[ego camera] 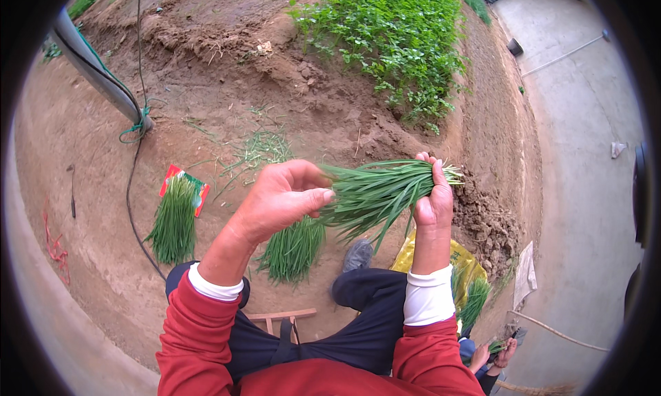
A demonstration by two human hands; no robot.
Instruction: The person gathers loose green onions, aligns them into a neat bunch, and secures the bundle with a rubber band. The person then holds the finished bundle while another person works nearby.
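My right hand [435, 194] is closed around the pale stem end of a bunch of Chinese chives [382, 189], whose green leaves spread to the left. At the leaf tips is my left hand [292, 194], thumb and fingers curled; some tips pass by its fingers, and whether it pinches them I cannot tell. A second chive pile [294, 249] lies on the soil below my left hand, its upper part hidden. Further left, another chive bundle [176, 223] rests partly on a red and green printed sheet [202, 192].
Loose leaf scraps [266, 148] litter the soil ahead. A leafy green crop [403, 40] grows beyond. A metal pole [100, 68] with a black cable stands upper left. At lower right are a yellow sack [408, 254], more chives [474, 303] and another person's hands [493, 356].
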